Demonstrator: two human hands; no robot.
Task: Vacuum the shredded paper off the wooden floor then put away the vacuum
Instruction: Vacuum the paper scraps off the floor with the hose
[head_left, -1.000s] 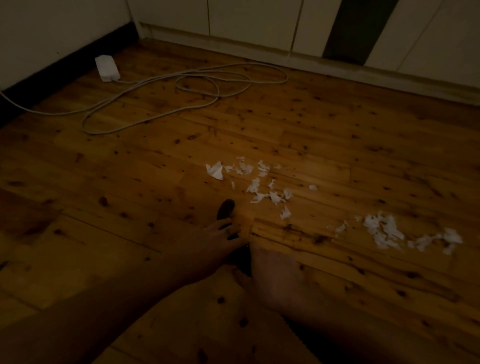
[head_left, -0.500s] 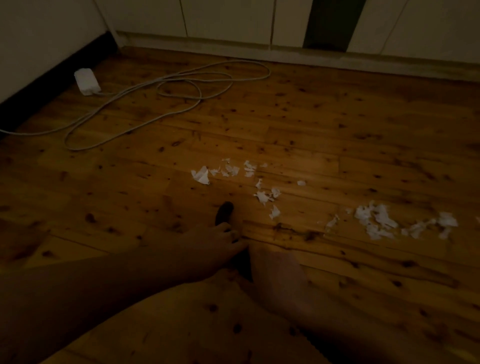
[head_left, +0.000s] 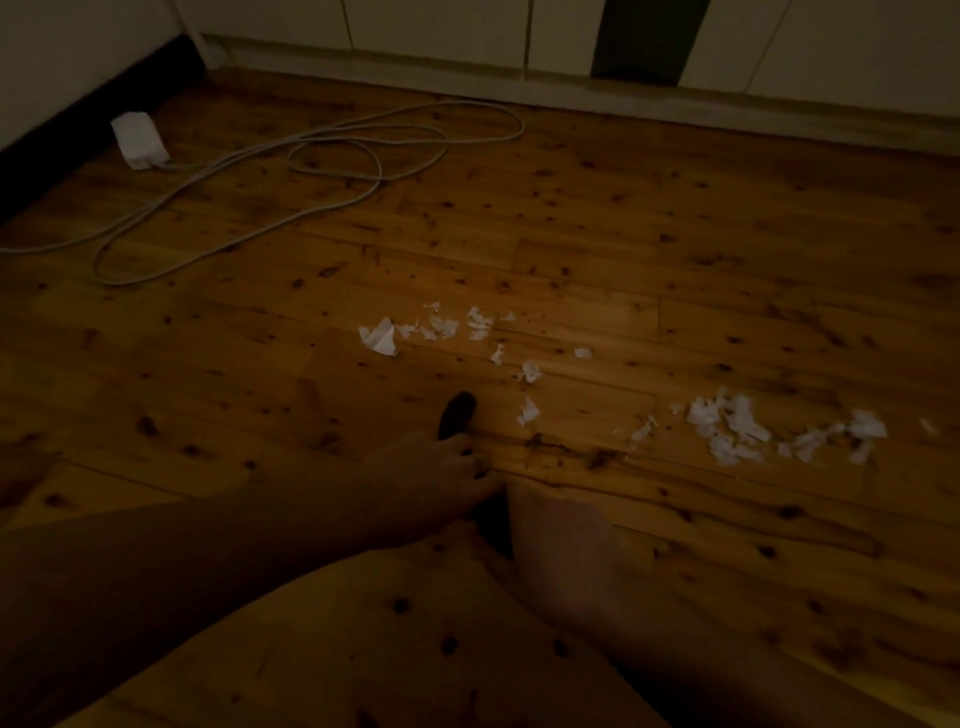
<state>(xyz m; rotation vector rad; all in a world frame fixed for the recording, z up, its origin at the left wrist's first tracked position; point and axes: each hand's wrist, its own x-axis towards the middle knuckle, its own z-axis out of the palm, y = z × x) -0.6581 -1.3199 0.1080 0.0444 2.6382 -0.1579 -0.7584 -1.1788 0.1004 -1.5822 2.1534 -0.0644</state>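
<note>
Shredded paper (head_left: 727, 428) strewn on wooden floor (head_left: 675, 234), left hand (head_left: 431, 480) gripping dark vacuum (head_left: 456, 413), right hand (head_left: 563, 543) beside it, white cable (head_left: 332, 205) beyond

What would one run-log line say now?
Left hand grips dark slim vacuum nozzle | torn white paper scraps on wooden floor | right hand grip unclear

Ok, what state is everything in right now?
shredded paper: scattered in two patches on the wooden floor.
vacuum: dark tip low over the floor, short of the paper.
left hand: fingers curled round the vacuum.
right hand: beside the vacuum, grip too dark to tell.
white charger: on the floor, cord in loose loops.
cabinet doors: shut.
</note>
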